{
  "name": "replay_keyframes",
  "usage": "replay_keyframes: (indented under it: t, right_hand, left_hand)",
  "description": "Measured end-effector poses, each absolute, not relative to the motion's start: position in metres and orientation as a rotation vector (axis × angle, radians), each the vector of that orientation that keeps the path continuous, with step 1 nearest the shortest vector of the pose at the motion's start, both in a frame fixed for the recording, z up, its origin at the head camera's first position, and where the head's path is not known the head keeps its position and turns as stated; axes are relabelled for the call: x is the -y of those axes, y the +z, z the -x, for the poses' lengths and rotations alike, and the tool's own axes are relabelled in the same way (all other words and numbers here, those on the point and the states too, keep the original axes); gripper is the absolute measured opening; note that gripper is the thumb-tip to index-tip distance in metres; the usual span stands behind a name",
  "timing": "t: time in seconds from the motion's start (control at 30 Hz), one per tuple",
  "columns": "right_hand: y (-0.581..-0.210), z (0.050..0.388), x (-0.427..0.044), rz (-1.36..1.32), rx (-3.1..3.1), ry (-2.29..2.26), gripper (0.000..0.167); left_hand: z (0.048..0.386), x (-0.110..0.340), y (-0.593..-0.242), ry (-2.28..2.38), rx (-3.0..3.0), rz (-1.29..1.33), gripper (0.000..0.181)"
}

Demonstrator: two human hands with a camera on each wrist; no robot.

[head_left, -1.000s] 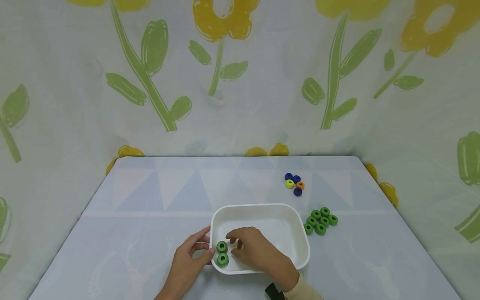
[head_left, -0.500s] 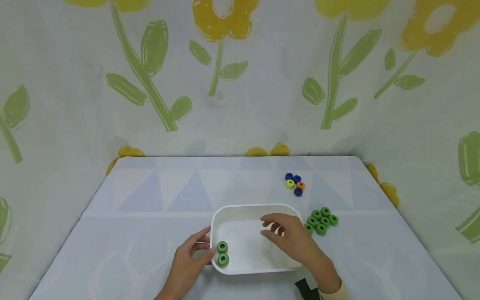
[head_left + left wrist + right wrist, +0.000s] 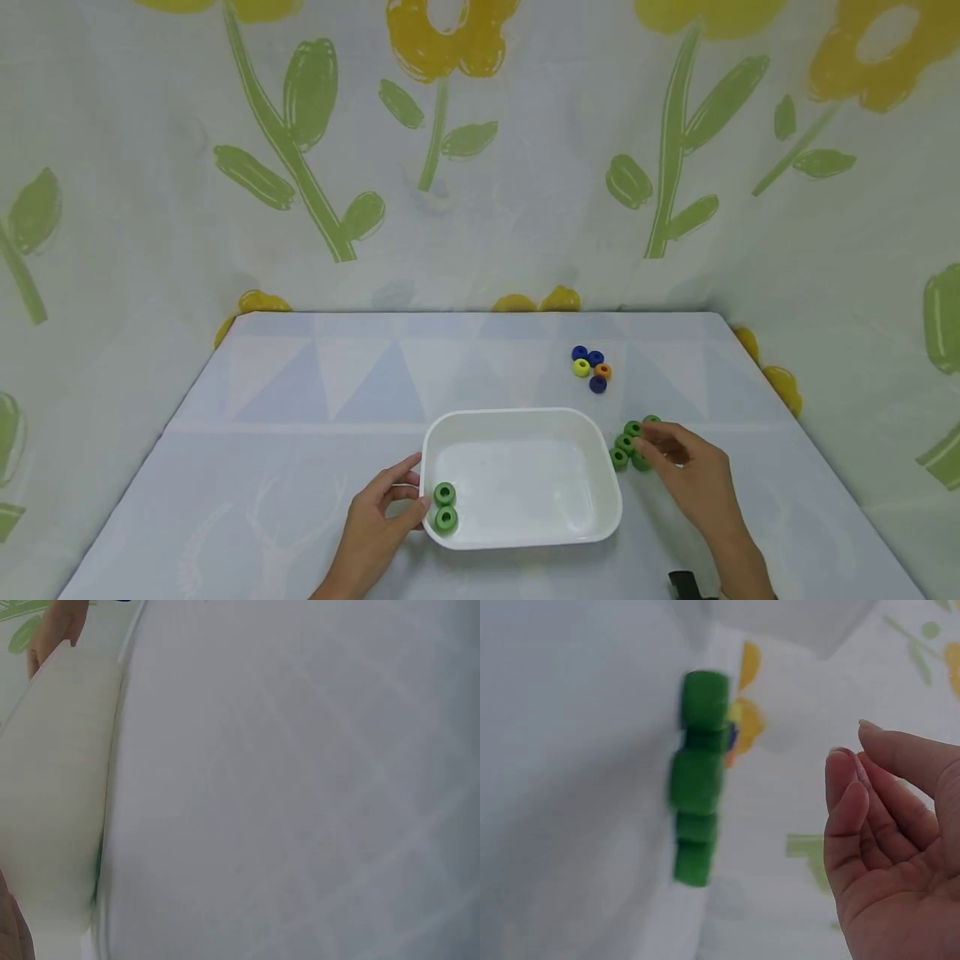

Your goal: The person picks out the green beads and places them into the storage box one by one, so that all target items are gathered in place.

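Observation:
A white plastic tray stands on the table, with two green ring-shaped beads inside by its left wall. My left hand holds that left side, thumb at the rim and fingers against the outer wall; the left wrist view catches only some fingers beside the tray. To the tray's right lies a cluster of several green beads, partly covered by my right hand. Thumb and fingers of that hand are bent and apart above the beads, with nothing between them in the right wrist view.
Behind the tray, toward the back right, sits a small group of blue, yellow and orange beads. A pale patterned cloth covers the table. Flower-printed fabric hangs at the back and sides.
My right hand has moved right, from beside the two beads in the tray, across the tray, to the green cluster outside. My left hand and the tray have stayed put.

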State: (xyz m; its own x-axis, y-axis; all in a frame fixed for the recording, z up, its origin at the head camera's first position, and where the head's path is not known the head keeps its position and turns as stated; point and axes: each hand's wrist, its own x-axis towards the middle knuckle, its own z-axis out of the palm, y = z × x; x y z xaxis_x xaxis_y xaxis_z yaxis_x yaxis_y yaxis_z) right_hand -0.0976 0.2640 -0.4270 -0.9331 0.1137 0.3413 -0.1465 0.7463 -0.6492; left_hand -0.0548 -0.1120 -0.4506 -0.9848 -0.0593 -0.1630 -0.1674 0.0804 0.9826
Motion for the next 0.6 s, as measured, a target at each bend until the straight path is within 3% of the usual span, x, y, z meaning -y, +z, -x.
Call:
replay_keyframes:
  t: [0.2, 0.6]
  right_hand:
    - [-0.443, 0.100, -0.282, 0.130, 2.659, 1.024, 0.025]
    - [-0.461, 0.101, -0.297, 0.190, 2.739, 0.983, 0.028]
  left_hand:
    - [0.055, 0.111, -0.450, 2.060, -2.258, 0.238, 0.057]
    - [0.055, 0.113, -0.452, 2.083, -2.238, 0.230, 0.056]
